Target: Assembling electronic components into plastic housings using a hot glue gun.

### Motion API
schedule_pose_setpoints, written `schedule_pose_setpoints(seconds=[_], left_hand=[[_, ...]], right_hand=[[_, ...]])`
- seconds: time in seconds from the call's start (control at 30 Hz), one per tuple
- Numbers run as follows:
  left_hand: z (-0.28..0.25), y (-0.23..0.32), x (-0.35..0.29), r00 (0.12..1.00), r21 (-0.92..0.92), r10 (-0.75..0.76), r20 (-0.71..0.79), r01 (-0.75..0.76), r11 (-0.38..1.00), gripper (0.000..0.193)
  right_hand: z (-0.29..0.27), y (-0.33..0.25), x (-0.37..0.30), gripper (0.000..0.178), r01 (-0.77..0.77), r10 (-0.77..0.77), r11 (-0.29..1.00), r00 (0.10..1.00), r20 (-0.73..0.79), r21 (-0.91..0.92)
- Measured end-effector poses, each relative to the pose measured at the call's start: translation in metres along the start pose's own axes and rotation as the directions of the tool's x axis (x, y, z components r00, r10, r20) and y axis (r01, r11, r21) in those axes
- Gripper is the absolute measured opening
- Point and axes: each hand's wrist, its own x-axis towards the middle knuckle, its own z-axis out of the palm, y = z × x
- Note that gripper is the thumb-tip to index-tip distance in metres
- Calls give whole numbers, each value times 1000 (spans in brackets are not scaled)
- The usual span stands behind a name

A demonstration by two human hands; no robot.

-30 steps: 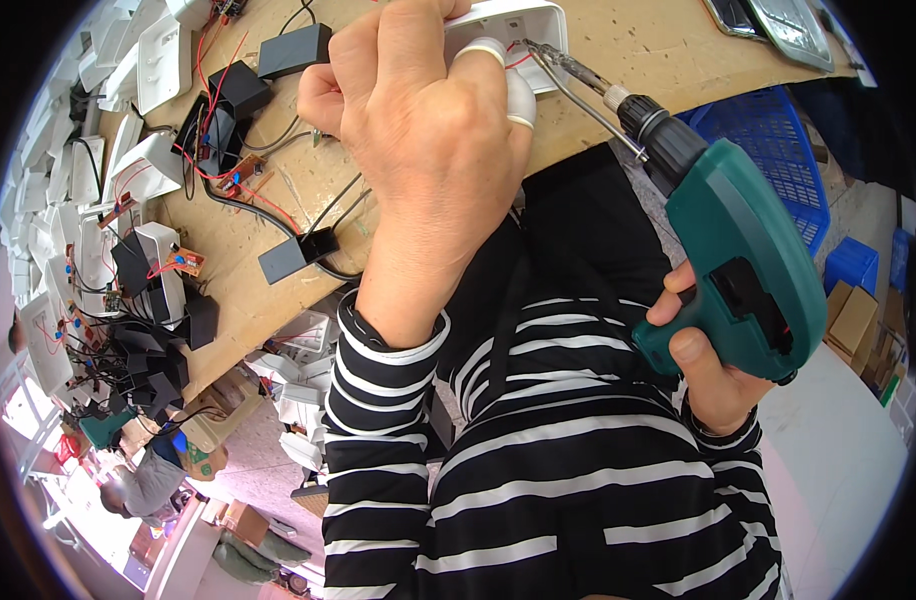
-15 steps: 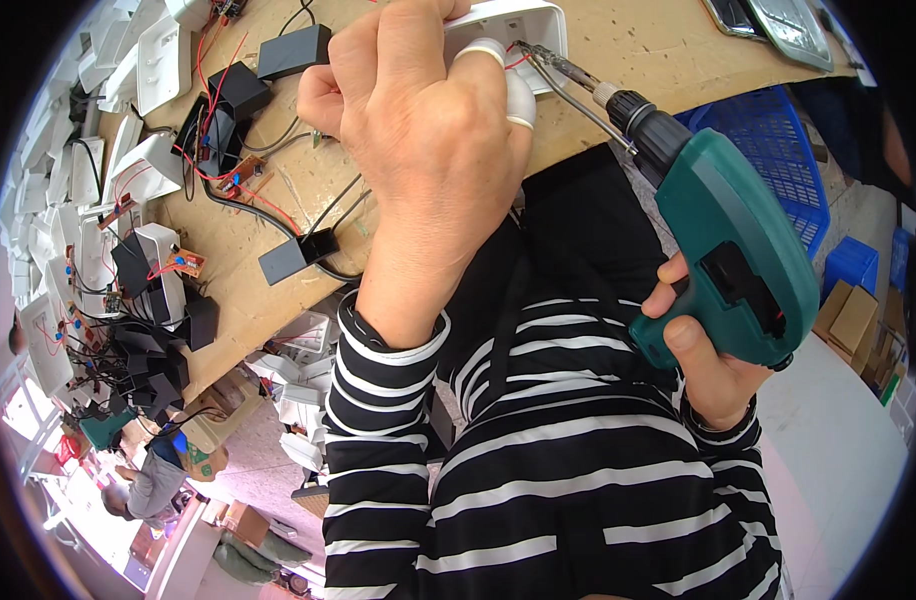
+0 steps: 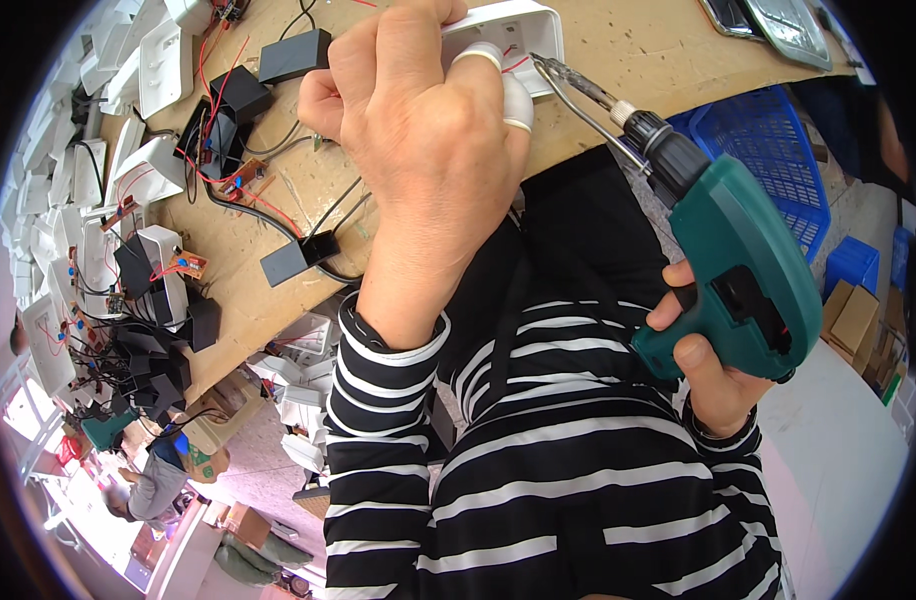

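My right hand (image 3: 716, 375) is wrapped around the handle of a green soldering gun (image 3: 753, 245), a finger at its trigger. The gun's dark tip and thin metal feed tube (image 3: 593, 115) point up and left, just off a white plastic case (image 3: 531, 30). My left hand (image 3: 433, 135) is closed on that case at the table's edge, back of the hand upward, with white finger cots (image 3: 518, 103) on two digits. Short red wires (image 3: 516, 65) show inside the case beside those digits. The fingertips are hidden, so whether they also pinch a wire cannot be made out.
On the wooden table (image 3: 638, 40), black boxes (image 3: 296, 55) and wired circuit boards (image 3: 246, 175) lie to the left, near piled white cases (image 3: 163, 70). A blue basket (image 3: 768, 160) stands right, below the table. A person (image 3: 158, 490) sits at far lower left.
The soldering gun in my right hand has drawn back slightly right and down, its tip now away from the red wires. My left hand and the case have barely shifted.
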Motion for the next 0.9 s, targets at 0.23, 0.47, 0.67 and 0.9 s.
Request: schedule_pose_setpoints(seconds=[0.23,0.47,0.67,0.9], left_hand=[[6,2,1,1000,-14,17,-7,-17,1000,11],[11,-13,-8,990,128,141,-8,-139,982,9],[0,-11,-8,992,147,123,6,-123,981,12],[-2,-12,-12,993,72,115,27,-117,990,15]], right_hand=[[-20,2,-4,54,164,-160,986,983,92,-40],[-24,4,-3,56,246,-242,969,962,129,-18],[-21,7,-4,58,240,-239,971,967,83,0],[-19,6,-5,59,219,-219,975,976,7,-24]])
